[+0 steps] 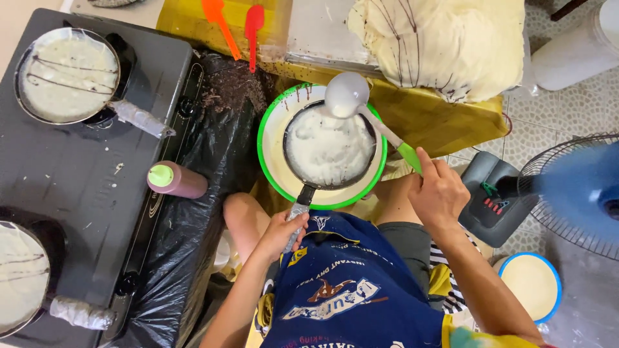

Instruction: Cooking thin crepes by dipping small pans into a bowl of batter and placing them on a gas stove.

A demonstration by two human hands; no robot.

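My left hand point(282, 232) grips the foil-wrapped handle of a small black pan point(330, 149) coated with white batter. The pan is held over a green-rimmed bowl point(271, 154) of pale batter. My right hand point(438, 192) holds the green handle of a white ladle point(346, 94), whose scoop rests at the pan's far rim. I sit with my knees under the bowl and wear a dark blue apron point(348, 290).
A black two-burner stove point(84, 180) on the left carries two batter-filled pans point(68, 76) point(19, 277). A squeeze bottle point(177, 180) lies on its edge. Crepes point(445, 38) are piled on a yellow board point(425, 113). An electric fan point(574, 193) and a lidded tub point(530, 283) stand at right.
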